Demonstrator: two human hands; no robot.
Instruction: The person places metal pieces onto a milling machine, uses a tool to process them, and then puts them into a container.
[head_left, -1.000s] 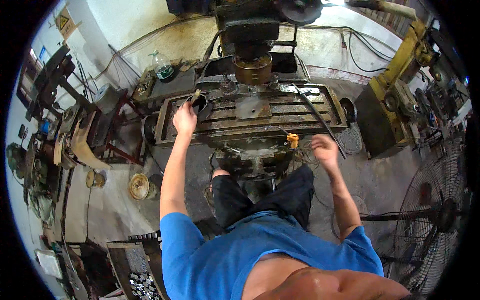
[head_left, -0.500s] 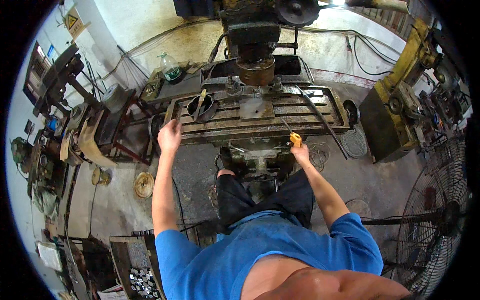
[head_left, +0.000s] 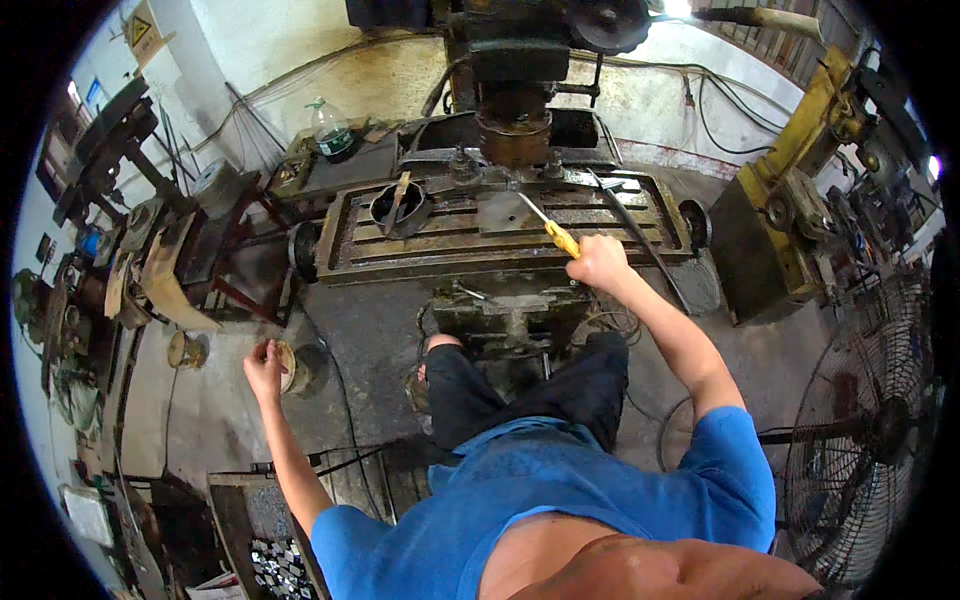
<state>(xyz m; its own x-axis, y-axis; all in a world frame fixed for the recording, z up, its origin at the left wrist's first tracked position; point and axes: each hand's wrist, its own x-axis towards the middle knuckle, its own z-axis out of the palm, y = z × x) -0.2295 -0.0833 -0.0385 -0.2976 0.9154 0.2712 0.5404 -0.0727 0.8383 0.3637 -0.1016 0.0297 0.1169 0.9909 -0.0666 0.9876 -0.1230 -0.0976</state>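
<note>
Four containers around a slotted metal desk (head_left: 455,246), and one yellow air gun (head_left: 562,238) in the right grip (head_left: 590,255).
The right grip is closed around the air gun, its thin nozzle pointing up and leftward over the front of the desk; the left grip (head_left: 264,366) has bent fingers, and I cannot tell whether they hold anything. It overlaps the edge of a bucket (head_left: 312,368) on the floor, whose contents are hidden. On the desk's left part sits a dark round pot (head_left: 414,224) with a flat wooden stick (head_left: 401,194) leaning in it. Behind, a clear bottle (head_left: 331,130) stands upright, dark toward its base. At lower left, a crate (head_left: 217,515) holds shiny metal blocks (head_left: 281,568) beside finer grey bits (head_left: 268,510).
</note>
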